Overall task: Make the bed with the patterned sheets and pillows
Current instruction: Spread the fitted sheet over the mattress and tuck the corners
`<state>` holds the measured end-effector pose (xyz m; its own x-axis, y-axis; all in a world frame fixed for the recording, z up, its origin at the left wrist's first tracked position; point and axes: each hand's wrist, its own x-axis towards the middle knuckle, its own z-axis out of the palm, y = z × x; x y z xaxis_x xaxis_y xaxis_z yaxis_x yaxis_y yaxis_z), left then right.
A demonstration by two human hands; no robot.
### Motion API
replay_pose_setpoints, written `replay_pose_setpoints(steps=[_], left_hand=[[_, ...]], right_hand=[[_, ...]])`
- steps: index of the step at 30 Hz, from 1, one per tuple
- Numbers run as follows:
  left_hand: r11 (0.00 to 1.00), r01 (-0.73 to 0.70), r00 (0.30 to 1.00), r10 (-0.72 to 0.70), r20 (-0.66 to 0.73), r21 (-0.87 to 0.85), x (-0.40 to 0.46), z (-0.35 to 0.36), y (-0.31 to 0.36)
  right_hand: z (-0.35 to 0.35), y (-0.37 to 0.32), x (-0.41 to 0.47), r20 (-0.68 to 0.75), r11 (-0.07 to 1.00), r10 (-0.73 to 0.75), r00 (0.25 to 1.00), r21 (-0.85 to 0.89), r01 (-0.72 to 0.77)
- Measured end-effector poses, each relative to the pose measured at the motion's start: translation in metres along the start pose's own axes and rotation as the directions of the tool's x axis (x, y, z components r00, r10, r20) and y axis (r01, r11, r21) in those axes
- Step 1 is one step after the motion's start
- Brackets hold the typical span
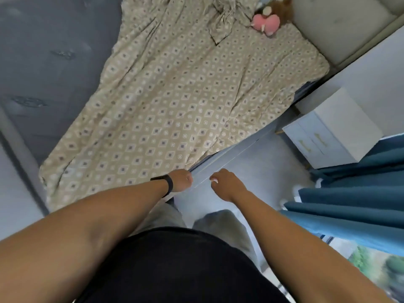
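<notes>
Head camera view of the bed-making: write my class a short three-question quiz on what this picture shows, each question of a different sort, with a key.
1. True or false: the patterned sheet covers the whole grey mattress.
2. Which wrist wears the black band? A) left B) right C) neither
3. Fill in: the pink plush toy lies near the sheet's far ____.

Key
1. False: bare mattress shows beside the sheet.
2. A: the band is just behind the left hand, which is at the sheet's near corner; the right hand is beside it, over the floor.
3. End, close to the headboard.
</notes>
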<state>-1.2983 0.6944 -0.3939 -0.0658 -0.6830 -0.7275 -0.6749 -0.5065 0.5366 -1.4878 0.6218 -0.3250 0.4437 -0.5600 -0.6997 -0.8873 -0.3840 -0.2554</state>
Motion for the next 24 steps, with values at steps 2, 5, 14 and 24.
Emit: replay_pose_setpoints(steps=[2, 5, 14, 24], left_hand=[[0.997, 0.059, 0.998, -0.059, 0.001, -0.045, 0.015, 0.003, 0.002], [0.965, 0.146, 0.987, -0.156, -0.032, -0.216, 0.034, 0.016, 0.007], [0.767, 0.390, 0.871, -0.487, -0.068, -0.510, 0.134, 0.106, 0.003], [0.844, 0.427, 0.859, -0.491, -0.145, -0.325, 0.252, 0.151, -0.013]], right_hand=[[-0.010, 0.008, 0.026, 0.070, 0.996, -0.044, 0.997, -0.068, 0.049], [-0.018, 0.027, 0.070, 0.197, 0.975, -0.130, 0.972, -0.153, 0.162], [-0.001, 0.102, 0.222, 0.319, 0.801, -0.281, 0.905, -0.441, 0.404], [0.082, 0.137, 0.347, 0.254, 0.662, -0.406, 0.878, -0.580, 0.474]])
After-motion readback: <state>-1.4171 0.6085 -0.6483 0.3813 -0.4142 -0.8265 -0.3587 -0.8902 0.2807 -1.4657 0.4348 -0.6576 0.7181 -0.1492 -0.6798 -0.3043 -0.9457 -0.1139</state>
